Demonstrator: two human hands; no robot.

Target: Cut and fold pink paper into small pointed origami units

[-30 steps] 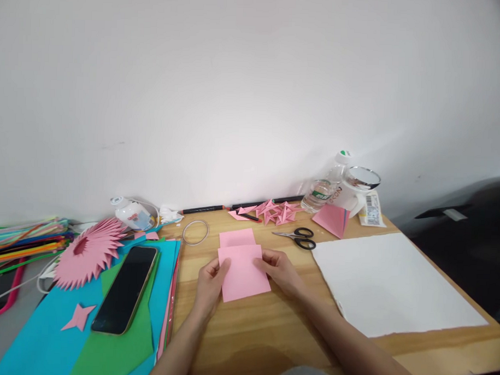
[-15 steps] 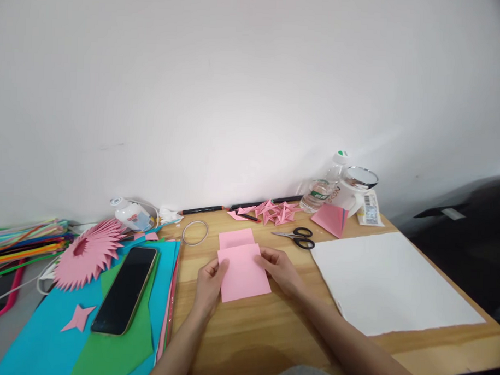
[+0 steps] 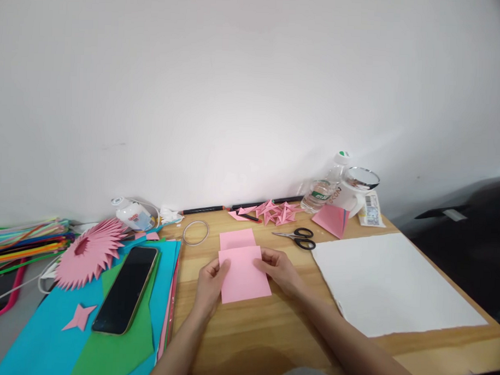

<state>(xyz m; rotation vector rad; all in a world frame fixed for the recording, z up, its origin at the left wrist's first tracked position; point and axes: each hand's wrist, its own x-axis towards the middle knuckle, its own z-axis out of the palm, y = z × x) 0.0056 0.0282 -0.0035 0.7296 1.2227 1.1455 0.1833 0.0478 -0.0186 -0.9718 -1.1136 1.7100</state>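
Note:
Between my two hands is a square sheet of pink paper (image 3: 246, 277), held by its left and right edges. My left hand (image 3: 212, 278) pinches the left side, thumb on top and fingers beneath. On the opposite edge, my right hand (image 3: 278, 268) grips the paper the same way, its thumb lying on the face. A second pink sheet (image 3: 237, 238) lies on the table just behind, partly covered by the held one. Black-handled scissors (image 3: 299, 237) rest to the right of it. Folded pink paper stars (image 3: 276, 212) lie in a group farther back.
On the left, a phone (image 3: 125, 290) and a pink paper star (image 3: 80, 316) lie on blue and green sheets, near a pleated pink paper ring (image 3: 89, 253). A white sheet (image 3: 394, 285) covers the right side. A bottle (image 3: 317, 195) and mug (image 3: 348, 196) stand behind; a bangle (image 3: 195, 233) lies left.
Almost nothing differs. The whole view has shifted by a few pixels, and both hands keep the same hold on the pink paper.

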